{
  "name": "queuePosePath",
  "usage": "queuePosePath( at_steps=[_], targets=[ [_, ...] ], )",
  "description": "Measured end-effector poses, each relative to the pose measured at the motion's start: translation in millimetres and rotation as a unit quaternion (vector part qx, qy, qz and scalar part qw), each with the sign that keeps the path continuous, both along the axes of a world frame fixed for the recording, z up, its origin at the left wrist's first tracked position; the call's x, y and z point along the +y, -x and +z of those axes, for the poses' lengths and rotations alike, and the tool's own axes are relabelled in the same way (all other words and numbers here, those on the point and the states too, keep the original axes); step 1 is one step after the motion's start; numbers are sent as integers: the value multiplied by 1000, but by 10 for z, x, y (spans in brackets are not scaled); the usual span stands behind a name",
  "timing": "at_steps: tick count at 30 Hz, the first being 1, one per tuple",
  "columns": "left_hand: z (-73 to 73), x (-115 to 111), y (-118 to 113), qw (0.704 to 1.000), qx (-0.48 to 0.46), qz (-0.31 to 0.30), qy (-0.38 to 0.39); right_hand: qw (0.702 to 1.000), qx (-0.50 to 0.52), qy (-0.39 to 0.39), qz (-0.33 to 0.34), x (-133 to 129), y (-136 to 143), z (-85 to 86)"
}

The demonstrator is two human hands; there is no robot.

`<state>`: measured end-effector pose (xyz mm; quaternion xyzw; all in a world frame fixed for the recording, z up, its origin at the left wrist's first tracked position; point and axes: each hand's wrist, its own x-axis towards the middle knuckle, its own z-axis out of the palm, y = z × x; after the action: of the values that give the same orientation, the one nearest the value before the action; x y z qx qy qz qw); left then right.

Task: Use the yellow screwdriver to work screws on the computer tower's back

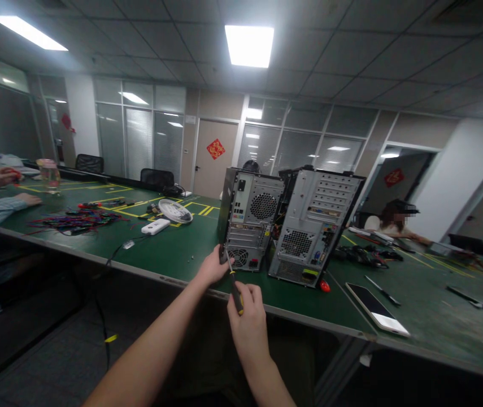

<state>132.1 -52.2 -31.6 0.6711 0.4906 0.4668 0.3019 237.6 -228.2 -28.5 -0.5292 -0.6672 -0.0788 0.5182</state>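
Two desktop computer towers stand upright side by side on the green table [199, 249], their backs turned to me. My right hand [252, 311] is wrapped round the black and yellow handle of a screwdriver [235, 291]. Its shaft points up toward the lower left corner of the left tower [244, 223]. At that same corner is my left hand [213, 267], fingers closed beside the tower's edge against something dark that I cannot make out. The screwdriver's tip is close to those fingers; whether it touches a screw is too small to tell. Neither hand is at the right tower [298, 212].
Left of the towers lie a white power strip [155, 227], a white basket [175, 210] and tangled wires [80, 220]. A phone [377, 311], a second screwdriver [383, 291] and a red object [325, 286] lie right. Co-workers sit at both sides.
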Motion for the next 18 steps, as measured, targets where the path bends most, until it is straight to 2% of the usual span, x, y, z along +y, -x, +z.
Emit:
queuePosePath(
  at_steps=[4,12,18],
  targets=[
    [-3,1,12,1000,-20,-9,-2,1000,20,-1,-4,24,87,63],
    [-8,-6,16,1000,14,-11,-23,999,27,1,-26,56,98,281],
    [-9,-13,16,1000,17,-11,-17,999,14,11,-34,54,112,233]
  ],
)
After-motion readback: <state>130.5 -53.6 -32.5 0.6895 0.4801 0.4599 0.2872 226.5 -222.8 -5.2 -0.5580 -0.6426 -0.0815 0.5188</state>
